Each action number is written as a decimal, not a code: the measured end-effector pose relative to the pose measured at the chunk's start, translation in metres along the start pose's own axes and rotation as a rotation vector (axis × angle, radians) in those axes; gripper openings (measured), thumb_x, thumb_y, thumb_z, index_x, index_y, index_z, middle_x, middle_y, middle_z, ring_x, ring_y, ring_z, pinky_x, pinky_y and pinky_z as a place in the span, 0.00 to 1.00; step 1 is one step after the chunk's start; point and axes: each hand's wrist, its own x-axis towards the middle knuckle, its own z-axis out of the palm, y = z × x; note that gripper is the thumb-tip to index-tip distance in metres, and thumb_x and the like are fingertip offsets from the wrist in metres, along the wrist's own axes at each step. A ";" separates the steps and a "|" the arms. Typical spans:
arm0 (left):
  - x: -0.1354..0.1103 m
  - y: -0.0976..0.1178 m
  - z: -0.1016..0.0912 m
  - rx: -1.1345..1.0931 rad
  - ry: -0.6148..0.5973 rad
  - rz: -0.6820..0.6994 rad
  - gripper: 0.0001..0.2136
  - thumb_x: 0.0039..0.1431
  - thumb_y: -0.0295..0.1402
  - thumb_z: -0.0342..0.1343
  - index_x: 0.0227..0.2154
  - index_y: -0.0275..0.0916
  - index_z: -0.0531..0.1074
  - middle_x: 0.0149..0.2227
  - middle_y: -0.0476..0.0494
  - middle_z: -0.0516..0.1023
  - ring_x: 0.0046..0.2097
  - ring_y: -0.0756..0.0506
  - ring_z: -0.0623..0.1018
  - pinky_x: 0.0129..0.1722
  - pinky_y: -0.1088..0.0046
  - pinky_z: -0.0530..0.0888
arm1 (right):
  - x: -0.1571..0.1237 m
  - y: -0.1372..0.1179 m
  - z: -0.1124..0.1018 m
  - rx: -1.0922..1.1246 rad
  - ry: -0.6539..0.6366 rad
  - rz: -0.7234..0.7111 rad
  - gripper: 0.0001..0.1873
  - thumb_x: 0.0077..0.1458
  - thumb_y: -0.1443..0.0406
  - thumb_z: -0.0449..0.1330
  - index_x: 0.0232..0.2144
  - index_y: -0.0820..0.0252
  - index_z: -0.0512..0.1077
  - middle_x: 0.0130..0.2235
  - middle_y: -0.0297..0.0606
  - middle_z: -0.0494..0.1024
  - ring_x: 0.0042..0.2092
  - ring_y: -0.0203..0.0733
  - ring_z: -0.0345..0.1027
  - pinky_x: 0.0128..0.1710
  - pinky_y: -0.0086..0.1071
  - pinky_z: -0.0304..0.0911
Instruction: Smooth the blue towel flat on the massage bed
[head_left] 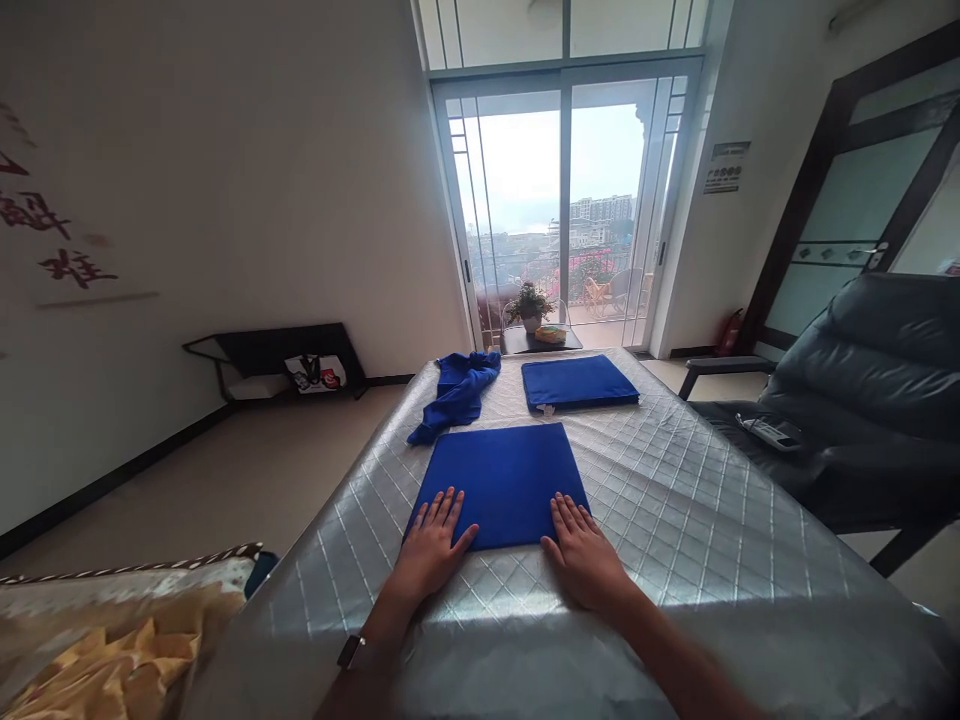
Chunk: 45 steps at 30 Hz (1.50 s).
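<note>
A person's two bare hands lay palm down on a blue folded cloth, which sat flat near the middle of a silver quilted cover. The left hand rested on its near left corner, fingers stretched forward and slightly apart, the thumb spread away from them toward the middle of the cloth. The right hand rested on the near right corner in much the same way, its fingers extended and close beside one another, its thumb angled inward at the near edge. Both hands were flattened against the fabric rather than curled around it. A wristwatch circled the left wrist.

Beyond the cloth, farther along the cover, lay two more blue pieces. A thicker folded blue stack sat to the right, a small white tag showing at its near edge; a rumpled blue cloth lay to the left, loosely twisted, its lower end just beside the flat cloth's far left corner.

Past the cover's far end stood a potted plant and a tissue pack, in front of a sliding glass door. A black armchair stood to the right, and a crumpled yellow cloth lay at the lower left.
</note>
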 end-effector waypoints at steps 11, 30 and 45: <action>0.009 0.121 0.018 -0.150 0.089 0.406 0.30 0.72 0.49 0.32 0.70 0.40 0.46 0.71 0.42 0.50 0.72 0.43 0.52 0.70 0.55 0.54 | 0.001 0.005 0.008 -0.043 0.032 -0.047 0.35 0.69 0.55 0.35 0.70 0.70 0.46 0.72 0.43 0.41 0.72 0.43 0.30 0.71 0.40 0.31; -0.051 -0.010 0.024 -0.080 0.074 -0.151 0.33 0.70 0.53 0.35 0.70 0.37 0.48 0.71 0.36 0.51 0.71 0.39 0.51 0.68 0.51 0.55 | -0.001 0.001 0.001 -0.001 0.000 0.015 0.38 0.68 0.50 0.38 0.71 0.68 0.44 0.72 0.38 0.38 0.72 0.41 0.29 0.71 0.38 0.29; -0.062 0.005 0.004 -0.237 0.373 -0.158 0.22 0.68 0.46 0.44 0.53 0.40 0.74 0.61 0.38 0.72 0.62 0.37 0.71 0.60 0.54 0.71 | -0.002 0.000 -0.002 -0.023 -0.022 0.031 0.38 0.68 0.49 0.37 0.71 0.67 0.42 0.72 0.37 0.37 0.72 0.41 0.28 0.71 0.39 0.30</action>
